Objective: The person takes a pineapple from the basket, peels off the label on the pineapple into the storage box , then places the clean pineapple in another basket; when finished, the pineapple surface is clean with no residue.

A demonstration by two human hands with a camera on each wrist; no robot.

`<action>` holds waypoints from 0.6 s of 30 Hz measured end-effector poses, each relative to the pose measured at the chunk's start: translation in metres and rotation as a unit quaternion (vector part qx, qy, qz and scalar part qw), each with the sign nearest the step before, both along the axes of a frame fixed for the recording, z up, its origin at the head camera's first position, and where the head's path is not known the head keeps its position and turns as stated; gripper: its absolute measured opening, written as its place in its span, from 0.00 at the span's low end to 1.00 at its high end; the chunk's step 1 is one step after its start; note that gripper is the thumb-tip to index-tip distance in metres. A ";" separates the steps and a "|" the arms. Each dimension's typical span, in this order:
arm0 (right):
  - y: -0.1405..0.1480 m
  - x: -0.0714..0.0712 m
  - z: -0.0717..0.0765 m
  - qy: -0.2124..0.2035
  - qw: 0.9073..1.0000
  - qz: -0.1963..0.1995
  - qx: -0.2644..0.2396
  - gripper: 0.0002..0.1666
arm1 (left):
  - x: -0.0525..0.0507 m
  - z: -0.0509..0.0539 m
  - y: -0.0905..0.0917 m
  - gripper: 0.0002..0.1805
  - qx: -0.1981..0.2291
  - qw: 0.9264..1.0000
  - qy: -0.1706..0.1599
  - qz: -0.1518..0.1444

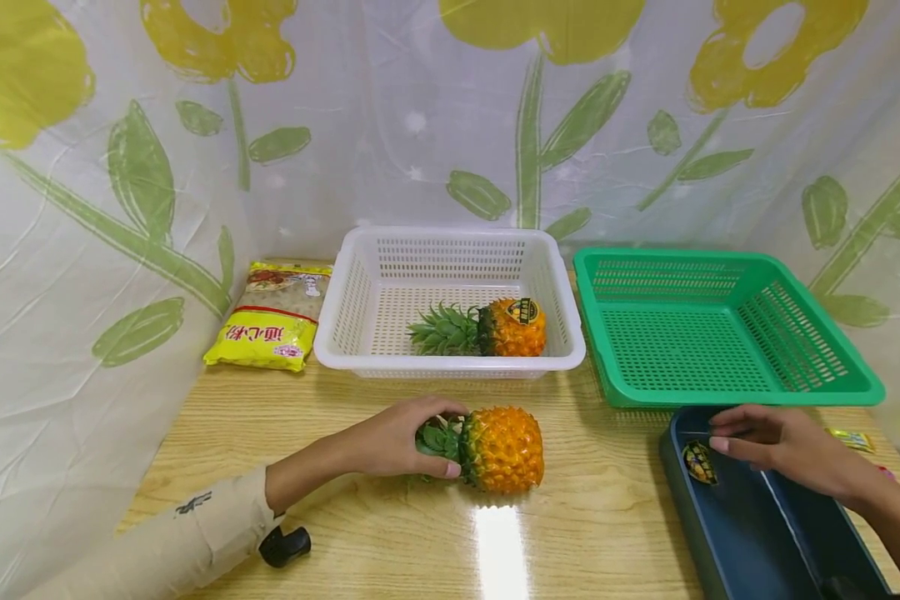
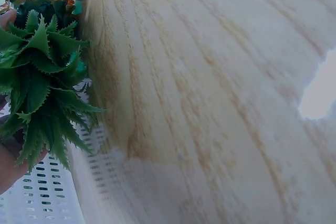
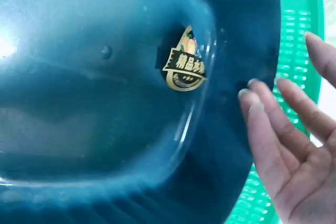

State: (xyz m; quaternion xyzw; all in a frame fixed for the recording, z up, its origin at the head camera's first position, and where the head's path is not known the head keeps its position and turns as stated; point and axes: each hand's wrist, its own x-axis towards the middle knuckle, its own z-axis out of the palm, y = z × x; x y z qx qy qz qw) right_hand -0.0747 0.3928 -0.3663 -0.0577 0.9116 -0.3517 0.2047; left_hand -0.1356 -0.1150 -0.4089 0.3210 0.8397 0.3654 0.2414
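Observation:
My left hand (image 1: 408,437) grips an orange pineapple (image 1: 504,450) by its green leaves, over the wooden table in front of the white basket; its leaves (image 2: 42,77) fill the left side of the left wrist view. A second pineapple (image 1: 516,327) with a black and gold label lies inside the white basket (image 1: 450,364). My right hand (image 1: 802,450) is over the far end of the dark blue tray (image 1: 693,525), fingers loosely bent and holding nothing. A black and gold sticker (image 3: 185,66) lies in the tray, beside the fingertips.
To the right of the white basket is a green basket (image 1: 742,398). A yellow food packet (image 1: 270,321) stands at the back left. A small yellow packet (image 1: 851,439) lies right of the tray. A flowered curtain (image 1: 375,125) hangs behind everything.

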 end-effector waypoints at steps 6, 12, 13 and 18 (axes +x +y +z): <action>-0.017 0.005 0.010 0.067 0.998 0.014 0.001 0.23 | 0.000 0.000 0.000 0.41 0.002 1.000 -0.001 0.002; -0.045 0.009 0.017 0.079 0.995 0.041 -0.055 0.19 | -0.001 -0.001 0.000 0.42 0.007 1.000 -0.002 0.002; -0.051 0.009 0.017 0.079 0.994 0.048 -0.065 0.19 | -0.001 -0.002 0.000 0.42 0.007 1.000 -0.003 0.001; -0.077 0.006 0.019 0.077 0.990 0.070 -0.094 0.16 | -0.001 -0.002 0.000 0.42 0.005 1.000 -0.002 0.000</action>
